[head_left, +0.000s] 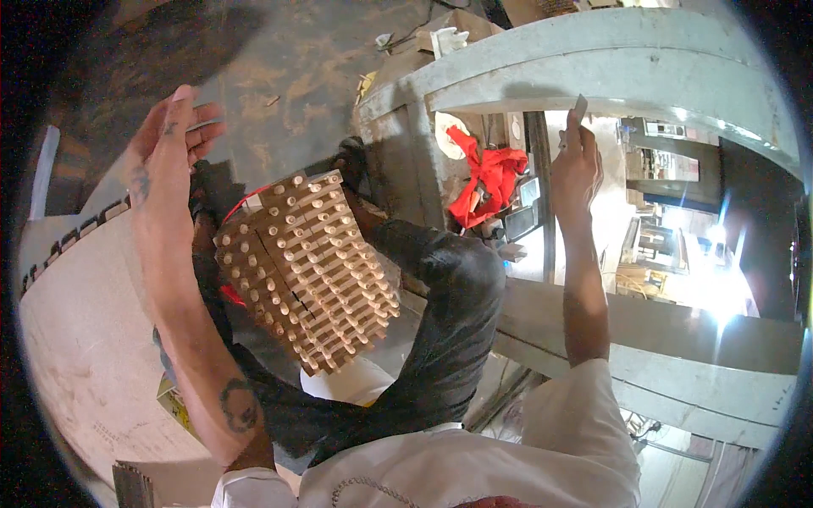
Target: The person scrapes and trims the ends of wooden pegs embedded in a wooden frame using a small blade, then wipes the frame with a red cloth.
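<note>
Wooden blocks point(306, 273) studded with round dowel pegs sit stacked in a tight, pale bundle at the centre of the head view, resting on the person's lap against the dark trouser leg point(445, 330). The stack is tilted, its pegged ends turned up toward the camera in neat rows; the wood looks raw and unfinished, with a dark crack running down between two columns. A red curved rim point(240, 206) shows behind the bundle's upper left corner; what it belongs to cannot be told.

Raised above and to the left of the bundle, the left hand point(169, 144) is upright with the fingers stretched out and loose, gripping nothing, clear of the wood. The tattooed forearm runs down to a white sleeve at the lower edge.

Lifted high on the other side, the right hand point(577, 165) is closed round a small thin flat grey piece point(579, 107) that pokes up above the fingertips, well apart from the blocks.

Behind it stands a grey painted frame point(610, 51) of heavy, worn beams. A red cloth point(487, 173) lies bunched inside the frame. A large pale board point(80, 339) lies at the left, and the floor point(296, 76) is stained and dusty.
</note>
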{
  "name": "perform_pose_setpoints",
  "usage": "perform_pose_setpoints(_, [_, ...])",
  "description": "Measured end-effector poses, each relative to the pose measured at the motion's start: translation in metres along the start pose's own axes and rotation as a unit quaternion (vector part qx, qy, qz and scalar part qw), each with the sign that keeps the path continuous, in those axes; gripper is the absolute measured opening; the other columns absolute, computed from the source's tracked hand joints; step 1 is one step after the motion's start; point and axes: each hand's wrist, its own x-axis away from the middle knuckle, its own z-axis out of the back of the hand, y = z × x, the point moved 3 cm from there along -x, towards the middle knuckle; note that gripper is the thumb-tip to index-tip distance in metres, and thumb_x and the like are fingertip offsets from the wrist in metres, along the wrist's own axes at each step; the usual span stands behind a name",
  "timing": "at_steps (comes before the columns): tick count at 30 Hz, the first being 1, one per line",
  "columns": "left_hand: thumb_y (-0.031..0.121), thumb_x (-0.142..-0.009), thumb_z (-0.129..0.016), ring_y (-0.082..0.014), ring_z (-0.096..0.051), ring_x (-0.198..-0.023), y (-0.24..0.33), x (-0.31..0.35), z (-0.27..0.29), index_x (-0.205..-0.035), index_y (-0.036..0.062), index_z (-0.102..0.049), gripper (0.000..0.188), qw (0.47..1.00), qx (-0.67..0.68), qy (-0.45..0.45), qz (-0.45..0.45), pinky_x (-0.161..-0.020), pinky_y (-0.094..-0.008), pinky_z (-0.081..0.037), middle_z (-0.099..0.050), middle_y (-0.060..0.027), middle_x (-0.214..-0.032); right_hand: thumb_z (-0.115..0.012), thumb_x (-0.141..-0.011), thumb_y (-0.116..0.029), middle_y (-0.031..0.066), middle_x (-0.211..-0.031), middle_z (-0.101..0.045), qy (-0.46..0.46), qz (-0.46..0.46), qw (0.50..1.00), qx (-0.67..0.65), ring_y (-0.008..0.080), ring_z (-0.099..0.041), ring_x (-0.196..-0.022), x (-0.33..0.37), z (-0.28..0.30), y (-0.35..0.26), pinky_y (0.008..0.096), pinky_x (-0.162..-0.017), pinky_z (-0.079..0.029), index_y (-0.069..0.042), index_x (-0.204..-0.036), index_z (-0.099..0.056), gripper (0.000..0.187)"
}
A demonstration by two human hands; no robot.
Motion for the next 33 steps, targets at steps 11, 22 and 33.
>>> perform_pose_setpoints(11, [0.040, -0.098, -0.067, -0.0141, -0.069, -0.083, 0.004, 0.007, 0.000, -0.114, 0.0008, -0.069, 0.042, 0.998, 0.031, -0.015, -0.046, -0.082, -0.0273, -0.052, -0.074, -0.0105, -0.099, -0.051, -0.107, -0.025, 0.0116, -0.107, -0.075, 0.134, -0.082, 0.932, -0.326, 0.0207, -0.069, -0.087, -0.046, 0.044, 0.052, 0.0336, -0.081, -0.056, -0.002, -0.110, -0.067, 0.028])
perform_pose_setpoints(22, [0.038, -0.102, -0.064, -0.0178, -0.067, -0.082, 0.025, 0.027, -0.022, -0.121, -0.0021, -0.061, 0.045, 0.998, 0.000, 0.061, 0.019, -0.074, -0.0330, -0.053, -0.069, -0.0112, -0.095, -0.066, -0.097, -0.010, 0.0085, -0.090, -0.075, -0.034, -0.235, 0.819, -0.522, 0.0147, -0.070, -0.078, 0.029, 0.067, -0.116, 0.0253, -0.070, -0.053, -0.001, -0.104, -0.073, 0.013])
perform_pose_setpoints(33, [0.036, -0.104, -0.062, -0.0157, -0.065, -0.079, 0.012, 0.015, -0.024, -0.113, -0.0012, -0.065, 0.039, 0.999, -0.023, 0.022, 0.006, -0.071, -0.0306, -0.052, -0.069, -0.0084, -0.090, -0.080, -0.082, -0.002, 0.0193, -0.090, -0.072, -0.048, -0.017, 0.777, -0.627, 0.0251, -0.071, -0.072, 0.068, 0.111, -0.205, 0.0332, -0.062, -0.056, 0.000, -0.098, -0.061, 0.025])
